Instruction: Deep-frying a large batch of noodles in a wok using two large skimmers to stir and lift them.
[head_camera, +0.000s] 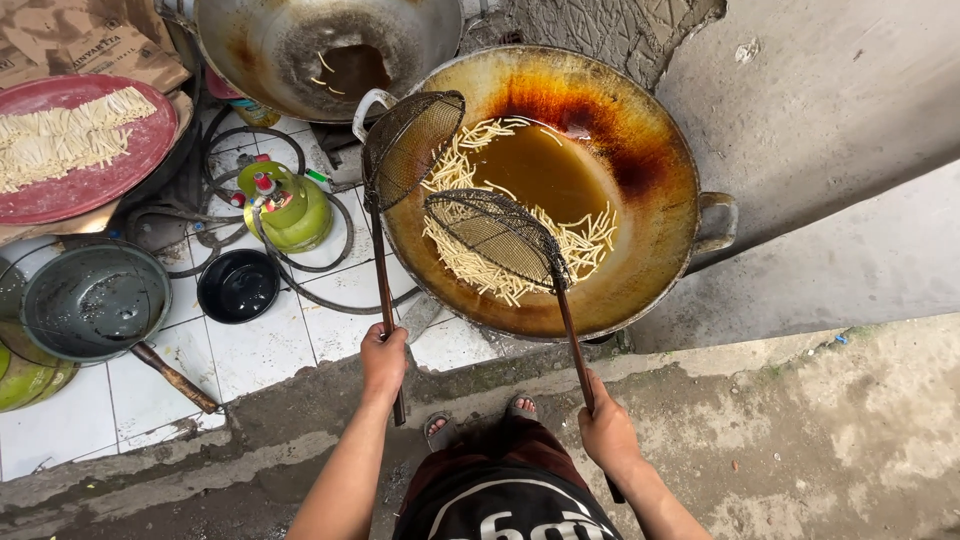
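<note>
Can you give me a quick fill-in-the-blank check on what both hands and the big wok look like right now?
1. Each hand, the left hand and the right hand, grips the long handle of a wire ____.
2. The pale strips lie in brown ____ inside the large wok.
3. The green gas cylinder stands to the ____ of that wok.
Missing words: skimmer; oil; left

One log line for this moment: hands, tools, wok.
left hand: grips left skimmer, raised | right hand: grips right skimmer, over strips | wok: oil, pale strips
</note>
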